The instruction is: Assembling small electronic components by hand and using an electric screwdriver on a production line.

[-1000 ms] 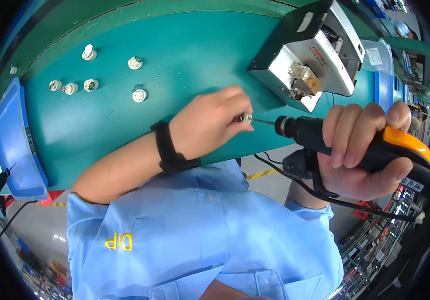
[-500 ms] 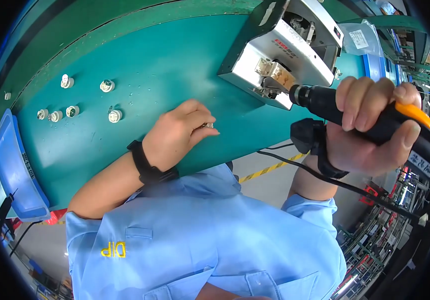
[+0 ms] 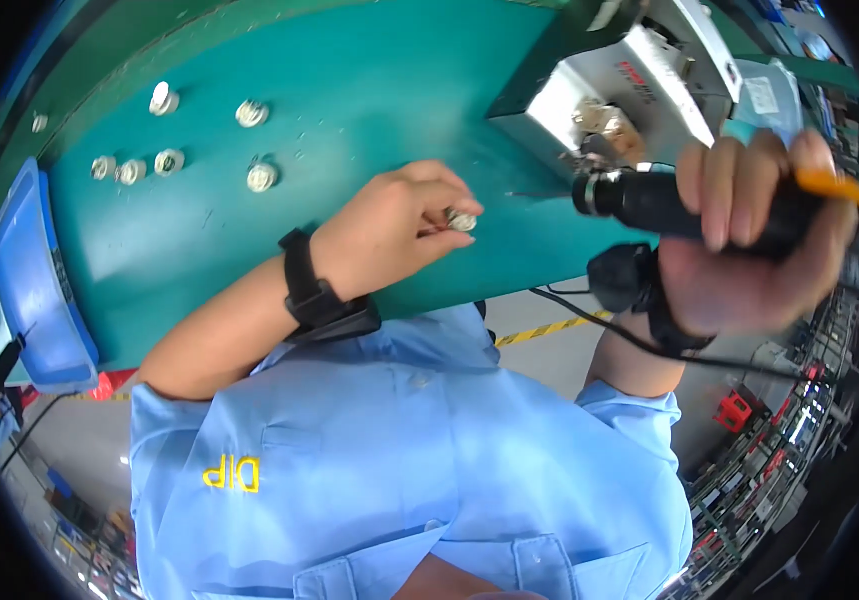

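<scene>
My left hand [image 3: 385,225] is over the table, thumb and fingers pinching a small round white part [image 3: 463,221] whose face shows. In my right hand [image 3: 750,235] is a black electric screwdriver [image 3: 640,200] with an orange lever, lying sideways. Its thin bit [image 3: 540,195] points left toward the round part, with a gap between them. Behind the screwdriver stands a silver and black box-shaped machine [image 3: 575,85] with a brownish piece at its front. Several similar round white parts, one of them [image 3: 263,178] nearest my left hand, sit on the green table mat [image 3: 370,110].
A blue plastic tray [image 3: 35,270] stands at the table's left edge. A clear plastic bag [image 3: 770,95] with a label lies right of the machine. A black cable [image 3: 640,345] hangs below my right wrist. Shelving [image 3: 790,440] fills the right side.
The view has shifted, so the table things appear higher and farther right. The screwdriver has come away from the machine's front, and its bit now shows. More of the round part shows in my left hand.
</scene>
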A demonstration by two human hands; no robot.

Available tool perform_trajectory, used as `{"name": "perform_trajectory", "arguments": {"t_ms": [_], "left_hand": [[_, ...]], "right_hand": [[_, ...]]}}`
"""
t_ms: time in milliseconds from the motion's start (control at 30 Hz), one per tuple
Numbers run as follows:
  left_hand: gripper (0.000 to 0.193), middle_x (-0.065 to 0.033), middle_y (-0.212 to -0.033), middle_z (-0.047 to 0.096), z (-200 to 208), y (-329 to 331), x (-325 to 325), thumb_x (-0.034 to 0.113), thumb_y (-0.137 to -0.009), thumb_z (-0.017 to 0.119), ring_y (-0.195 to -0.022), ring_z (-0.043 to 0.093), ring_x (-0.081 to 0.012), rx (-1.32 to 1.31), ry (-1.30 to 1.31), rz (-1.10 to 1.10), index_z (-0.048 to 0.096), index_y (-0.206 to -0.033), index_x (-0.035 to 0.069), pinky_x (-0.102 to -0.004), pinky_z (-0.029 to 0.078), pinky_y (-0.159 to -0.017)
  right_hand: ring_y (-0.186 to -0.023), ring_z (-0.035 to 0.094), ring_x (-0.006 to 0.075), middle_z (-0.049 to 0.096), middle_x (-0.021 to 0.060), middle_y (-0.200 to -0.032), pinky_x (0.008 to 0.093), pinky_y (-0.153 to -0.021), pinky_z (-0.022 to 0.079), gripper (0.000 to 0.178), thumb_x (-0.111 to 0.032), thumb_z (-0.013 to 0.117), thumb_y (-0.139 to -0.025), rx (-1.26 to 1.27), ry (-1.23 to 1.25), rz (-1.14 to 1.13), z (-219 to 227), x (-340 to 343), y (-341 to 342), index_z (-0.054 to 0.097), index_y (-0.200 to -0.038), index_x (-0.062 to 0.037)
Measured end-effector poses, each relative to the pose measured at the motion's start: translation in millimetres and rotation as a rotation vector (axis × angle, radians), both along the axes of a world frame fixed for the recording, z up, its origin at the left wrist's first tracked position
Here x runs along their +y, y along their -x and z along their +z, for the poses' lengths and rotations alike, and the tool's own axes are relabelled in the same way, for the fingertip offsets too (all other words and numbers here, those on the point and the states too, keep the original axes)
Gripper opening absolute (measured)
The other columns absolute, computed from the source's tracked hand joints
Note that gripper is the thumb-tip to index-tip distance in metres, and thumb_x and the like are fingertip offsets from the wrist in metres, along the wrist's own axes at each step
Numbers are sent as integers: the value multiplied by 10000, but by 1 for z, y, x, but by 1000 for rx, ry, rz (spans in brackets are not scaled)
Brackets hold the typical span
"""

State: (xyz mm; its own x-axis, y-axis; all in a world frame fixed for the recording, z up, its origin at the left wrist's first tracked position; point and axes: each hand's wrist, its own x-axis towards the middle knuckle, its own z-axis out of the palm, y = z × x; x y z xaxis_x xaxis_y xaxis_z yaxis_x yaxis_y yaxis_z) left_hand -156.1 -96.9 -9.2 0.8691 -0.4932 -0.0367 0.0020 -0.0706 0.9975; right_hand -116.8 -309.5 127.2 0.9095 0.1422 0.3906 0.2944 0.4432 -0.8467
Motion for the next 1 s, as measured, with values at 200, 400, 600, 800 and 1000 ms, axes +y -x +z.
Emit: {"name": "perform_trajectory", "arguments": {"t_ms": [200,400,600,800,1000], "left_hand": [[181,-110,-895,639,-4,-4,3,-1,-799,719,-739,657,-231,-121,-69,-53,692,-976,21,-330,540,-659],[186,-115,-905,641,-10,-1,5,-4,-799,717,-751,665,-249,-150,-47,-52,687,-982,20,-335,544,-660],[196,-106,-921,636,-10,-2,4,-15,-798,717,-760,661,-232,-183,-61,-65,679,-988,15,-322,540,-654],[258,-97,-940,624,-10,-4,7,-43,-776,725,-753,641,-220,-234,-70,-67,672,-1019,24,-306,525,-636],[170,-130,-915,604,-1,3,9,6,-802,691,-786,630,-296,-357,-194,-29,648,-964,31,-387,515,-679]], "right_hand": [[-533,473,106,485,6,-659,255,-544,365,450,-468,531,-964,-192,158,93,-7,26,37,451,-1131,-58],[-521,485,123,507,18,-658,269,-528,389,476,-492,555,-947,-204,220,91,-24,33,39,430,-1111,-62],[-496,492,137,521,31,-649,279,-514,402,452,-462,591,-936,-195,257,107,-27,38,40,428,-1078,-64],[-474,496,140,524,32,-629,282,-495,396,431,-425,621,-925,-207,306,127,-24,46,37,423,-1050,-64],[-455,465,104,500,-1,-601,275,-484,376,423,-391,645,-902,-154,187,-95,-31,44,40,427,-1052,-61]]}}
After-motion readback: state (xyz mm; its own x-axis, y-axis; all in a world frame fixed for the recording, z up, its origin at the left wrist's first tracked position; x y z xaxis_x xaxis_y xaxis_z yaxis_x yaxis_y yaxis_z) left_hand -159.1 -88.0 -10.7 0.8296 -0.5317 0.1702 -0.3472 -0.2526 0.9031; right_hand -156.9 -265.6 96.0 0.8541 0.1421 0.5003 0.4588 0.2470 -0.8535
